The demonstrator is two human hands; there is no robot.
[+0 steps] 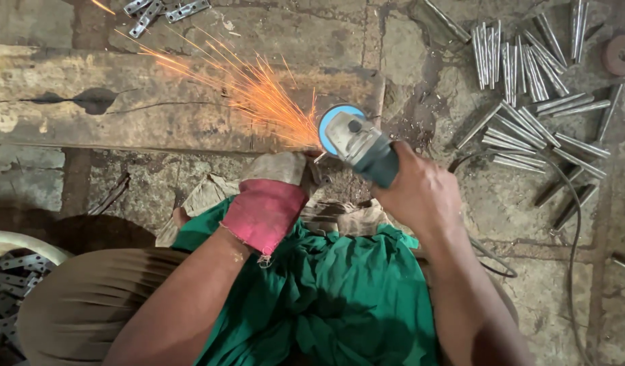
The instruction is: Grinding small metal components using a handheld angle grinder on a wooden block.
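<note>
Beyond gloved left hand (268, 203) fingers: workpiece hidden, grip indeterminate | right hand (421, 193) clenched on angle grinder (360, 144) | step: grinding, sparks (251, 88) flying | next: steady disc pressure

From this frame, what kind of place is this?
Probably a small metal workshop, worked on the floor. The right hand holds a grey-green angle grinder with a blue disc throwing orange sparks, and cut shiny steel rods lie piled on the stained stone floor.
</note>
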